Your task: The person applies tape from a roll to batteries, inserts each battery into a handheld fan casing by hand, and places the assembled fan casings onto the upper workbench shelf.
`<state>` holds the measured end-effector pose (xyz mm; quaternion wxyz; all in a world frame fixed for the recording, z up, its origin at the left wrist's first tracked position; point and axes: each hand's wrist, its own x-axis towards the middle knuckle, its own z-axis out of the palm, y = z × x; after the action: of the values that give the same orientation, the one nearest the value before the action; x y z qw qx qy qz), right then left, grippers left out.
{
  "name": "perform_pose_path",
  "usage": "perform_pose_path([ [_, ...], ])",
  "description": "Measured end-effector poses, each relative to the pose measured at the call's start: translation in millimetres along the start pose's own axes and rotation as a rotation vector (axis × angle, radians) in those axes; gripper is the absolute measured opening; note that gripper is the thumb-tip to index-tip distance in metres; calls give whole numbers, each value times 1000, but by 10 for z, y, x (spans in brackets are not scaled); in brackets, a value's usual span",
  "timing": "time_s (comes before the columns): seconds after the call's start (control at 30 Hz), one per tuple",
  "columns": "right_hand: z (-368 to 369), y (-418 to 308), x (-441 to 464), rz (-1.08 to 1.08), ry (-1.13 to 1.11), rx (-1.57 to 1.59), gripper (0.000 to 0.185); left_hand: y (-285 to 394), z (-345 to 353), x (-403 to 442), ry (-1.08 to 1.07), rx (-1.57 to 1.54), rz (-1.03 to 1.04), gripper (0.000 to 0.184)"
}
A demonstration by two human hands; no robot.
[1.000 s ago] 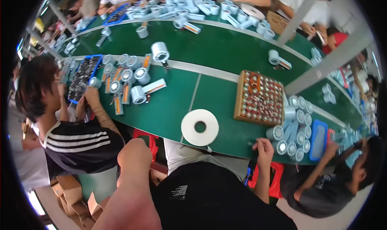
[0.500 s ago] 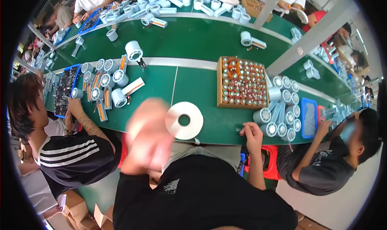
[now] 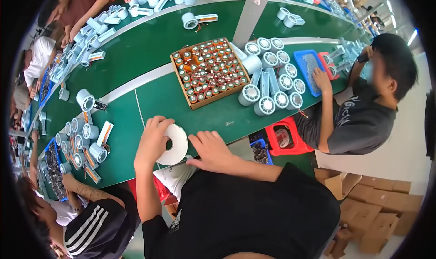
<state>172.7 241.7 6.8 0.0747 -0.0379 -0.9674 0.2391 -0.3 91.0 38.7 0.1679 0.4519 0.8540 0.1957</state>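
Note:
A wide white roll of tape (image 3: 180,145) lies flat at the near edge of the green table, its dark centre hole partly covered. My left hand (image 3: 153,140) grips the roll's left side, fingers curled and thumb by the hole. Just right of the roll, my right hand (image 3: 212,151) is open with its fingers stretched out, fingertips close to the rim. Whether those fingertips touch the roll I cannot tell. A small loose end of tape (image 3: 189,157) shows at the roll's near edge.
Beyond the roll stands a cardboard box (image 3: 193,105) of orange-wrapped battery cells with wires. Light-blue round-headed housings (image 3: 267,105) stand to its right, and more housings (image 3: 90,131) lie left. Co-workers sit on both sides; a blue tray (image 3: 297,59) is by the right one.
The view has turned to the right. My left hand, blurred before, has come onto the tape roll. My right hand has moved left to the roll's side and its fingers have spread.

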Motion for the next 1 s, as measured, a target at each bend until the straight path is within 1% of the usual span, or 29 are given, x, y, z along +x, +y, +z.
perform_pose_path([
  [0.03, 64, -5, 6, -51, 33, 22, 47, -2, -39, 1, -17, -67, -28, 59],
  [0.07, 97, 5, 23, -46, 40, 29, 47, -10, -55, -1, -23, -58, -26, 59],
  [0.2, 200, 30, 86, 154, -109, 259, 31, -39, -35, -167, 221, -132, 45, 54],
  [0.23, 203, 34, 84, 156, -115, 267, 31, -36, -29, -196, 214, -131, 38, 54],
  [0.37, 130, 110, 79, -38, -59, 429, 15, -6, -14, -262, 325, -150, -28, 53],
  [0.4, 102, 106, 76, -41, -64, 432, 15, 5, -5, -277, 325, -150, -35, 53],
  [0.53, -54, 48, 85, 173, -239, 814, 14, 38, 8, -301, 415, -206, -15, 54],
  [0.57, -60, 47, 73, 174, -242, 815, 14, 12, 5, -314, 414, -207, -18, 54],
  [0.7, -77, 60, 33, 174, -474, 945, 17, -236, 27, -361, 666, -179, -37, 57],
  [0.73, -78, 46, 30, 176, -477, 945, 17, -288, 85, -357, 664, -181, -40, 57],
  [0.83, -110, -22, 35, 94, -568, 863, 19, -466, 388, -306, 985, -739, -34, 59],
  [0.9, -121, -43, 39, 62, -607, 831, 19, -476, 449, -307, 1096, -929, -37, 61],
  [1.0, -118, -75, 58, -1, -611, 804, 17, -337, 491, -327, 1048, -1385, -230, 67],
])
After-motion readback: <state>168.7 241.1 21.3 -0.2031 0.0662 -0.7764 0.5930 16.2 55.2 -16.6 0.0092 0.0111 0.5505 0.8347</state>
